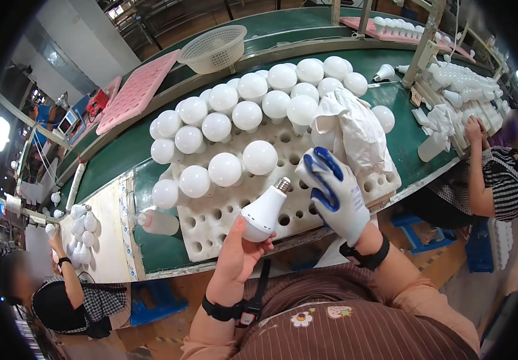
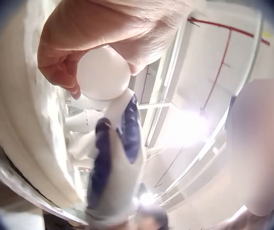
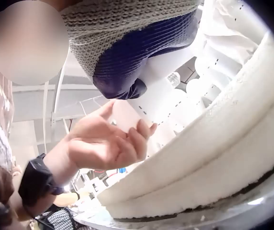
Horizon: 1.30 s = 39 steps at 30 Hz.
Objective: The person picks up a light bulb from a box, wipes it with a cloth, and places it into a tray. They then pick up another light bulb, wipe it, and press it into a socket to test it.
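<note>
One bulb (image 1: 264, 212) is in play here, clamped in the bare left hand (image 1: 238, 255) by its round end, screw cap pointing up and away from the palm. Just to the right of it, the gloved right hand (image 1: 334, 192) hangs with fingers apart, holding nothing, close to the cap but not clearly touching. Beyond both hands sits the foam tray (image 1: 223, 219) with more bulbs (image 1: 247, 114). My guess: the grip is only fingertips on smooth plastic, so a bump from the glove could knock it loose onto the tray.
</note>
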Available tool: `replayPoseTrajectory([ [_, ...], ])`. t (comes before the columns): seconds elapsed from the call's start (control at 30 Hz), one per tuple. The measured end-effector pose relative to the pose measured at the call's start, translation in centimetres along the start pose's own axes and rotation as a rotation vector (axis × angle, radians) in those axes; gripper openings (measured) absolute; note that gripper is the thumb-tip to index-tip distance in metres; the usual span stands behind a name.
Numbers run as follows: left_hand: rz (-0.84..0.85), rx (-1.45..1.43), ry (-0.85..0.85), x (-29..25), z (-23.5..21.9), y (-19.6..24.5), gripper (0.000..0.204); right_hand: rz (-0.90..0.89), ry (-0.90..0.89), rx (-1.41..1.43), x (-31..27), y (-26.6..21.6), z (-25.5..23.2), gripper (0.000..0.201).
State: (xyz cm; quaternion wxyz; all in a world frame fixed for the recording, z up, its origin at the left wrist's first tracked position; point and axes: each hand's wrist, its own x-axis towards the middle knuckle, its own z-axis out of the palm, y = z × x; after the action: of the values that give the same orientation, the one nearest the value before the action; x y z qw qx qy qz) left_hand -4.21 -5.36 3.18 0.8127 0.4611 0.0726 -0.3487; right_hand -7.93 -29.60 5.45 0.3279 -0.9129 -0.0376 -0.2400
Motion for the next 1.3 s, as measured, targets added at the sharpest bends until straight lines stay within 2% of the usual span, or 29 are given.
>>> replayPoseTrajectory([
  [0.1,-0.027,-0.1,0.024,-0.4,0.6,0.0,0.058,-0.009,-0.017,0.386,0.4,-1.5,-0.4,0.054],
  [0.13,-0.044,-0.141,0.019,-0.4,0.7,0.0,0.059,-0.042,-0.052,0.404,0.5,-2.0,0.2,0.055],
  [0.17,-0.041,-0.141,0.017,-0.3,0.6,-0.1,0.059,-0.002,-0.069,0.462,0.5,-1.3,1.0,0.054],
  [0.23,-0.05,-0.222,-0.12,0.2,-0.2,-0.2,0.064,0.045,-0.108,0.338,1.9,-0.7,1.1,0.054],
  [0.27,-0.041,-0.218,-0.122,0.3,-0.7,-0.3,0.064,0.097,-0.068,0.325,2.5,-0.2,1.8,0.056],
  [0.33,-0.016,-0.288,-0.307,0.5,-1.5,-0.2,0.066,0.264,-0.009,0.314,3.1,2.1,4.0,0.057],
  [0.37,-0.008,-0.286,-0.316,0.4,-1.2,0.0,0.066,0.378,-0.001,0.351,3.7,2.3,4.6,0.058],
  [0.43,0.02,-0.162,-0.156,-0.2,-0.7,0.5,0.071,0.382,0.001,0.302,4.2,2.0,4.8,0.059],
  [0.5,0.027,-0.167,-0.168,-0.5,-1.1,0.9,0.071,0.393,-0.001,0.261,4.0,1.5,4.4,0.061],
  [0.57,0.059,-0.287,-0.144,-0.9,-1.4,1.2,0.072,0.339,-0.117,0.195,3.3,0.5,1.9,0.059],
  [0.6,0.059,-0.287,-0.152,-1.0,-1.7,1.3,0.072,0.368,-0.17,0.188,2.8,-0.6,0.1,0.055],
  [0.63,0.103,-0.246,-0.118,-1.0,-2.3,1.3,0.073,0.231,-0.058,0.127,2.3,-1.4,-1.7,0.056],
  [0.67,0.141,-0.207,-0.086,-1.2,-2.9,1.1,0.074,0.083,0.072,-0.049,2.3,-1.0,-3.5,0.061],
  [0.7,0.179,-0.174,-0.267,-0.8,-5.2,0.6,0.071,-0.066,0.195,-0.229,2.5,-0.4,-5.1,0.067],
  [0.77,0.242,0.016,-0.133,-0.9,-5.4,0.5,0.068,-0.014,0.275,-0.393,4.2,1.0,-7.3,0.08],
  [0.83,0.276,0.103,-0.119,-0.5,-4.3,0.5,0.066,0.063,0.177,-0.461,5.9,4.1,-7.8,0.085],
  [0.9,0.328,0.184,-0.095,0.2,-2.8,0.8,0.063,0.144,-0.064,-0.399,6.8,6.8,-7.4,0.084],
  [0.93,0.297,0.142,-0.108,0.5,-2.0,1.0,0.06,0.162,-0.03,-0.43,6.8,6.2,-7.5,0.069],
  [0.97,0.267,0.099,-0.109,0.6,-1.2,1.2,0.057,0.148,-0.037,-0.419,7.0,6.3,-7.9,0.069],
  [1.0,0.243,0.05,-0.018,0.7,0.0,1.3,0.053,0.143,0.052,-0.338,6.9,7.1,-8.7,0.059],
  [1.1,0.229,0.023,-0.049,1.3,1.3,2.2,0.052,0.125,0.369,-0.092,5.7,5.9,-10.6,0.04],
  [1.2,0.225,0.159,-0.044,1.9,2.6,2.9,0.05,0.075,0.456,0.196,3.3,0.6,-13.0,0.039],
  [1.23,0.22,0.161,-0.055,2.1,3.3,3.0,0.05,0.049,0.454,0.208,2.4,-1.2,-13.4,0.038],
  [1.3,0.2,0.291,-0.062,2.8,5.2,2.8,0.049,-0.208,0.324,-0.089,1.8,-3.7,-13.7,0.038],
])
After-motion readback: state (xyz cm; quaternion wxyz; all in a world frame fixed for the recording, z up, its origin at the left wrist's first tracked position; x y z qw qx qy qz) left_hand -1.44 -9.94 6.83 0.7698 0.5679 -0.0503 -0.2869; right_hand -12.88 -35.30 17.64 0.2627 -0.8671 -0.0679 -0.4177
